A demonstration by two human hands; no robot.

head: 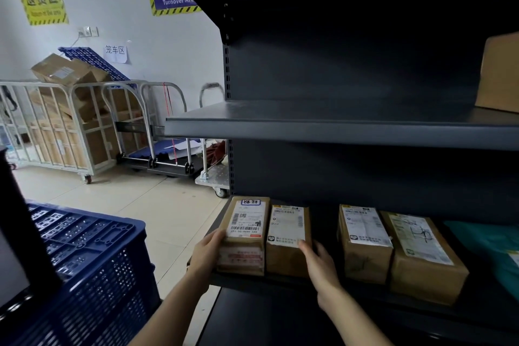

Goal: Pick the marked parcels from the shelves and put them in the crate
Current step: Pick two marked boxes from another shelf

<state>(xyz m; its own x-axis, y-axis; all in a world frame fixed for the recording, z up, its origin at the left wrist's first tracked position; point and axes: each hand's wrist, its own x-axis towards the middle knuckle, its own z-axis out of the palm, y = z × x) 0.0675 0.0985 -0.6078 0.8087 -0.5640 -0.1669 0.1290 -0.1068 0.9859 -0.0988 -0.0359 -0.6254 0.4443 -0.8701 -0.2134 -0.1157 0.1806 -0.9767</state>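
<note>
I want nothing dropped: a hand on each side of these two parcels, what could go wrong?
Held only at their outer edges by the left hand and right hand, the left parcel and second parcel could part at their seam and drop off the shelf. The crate sits to the left, so carrying both means a twist.

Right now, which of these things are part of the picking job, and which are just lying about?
In the job: left hand gripping the end parcel; right hand touching the next parcel; crate; shelves.
Lying about: cage cart; trolley; yellow sign; upper box.
</note>
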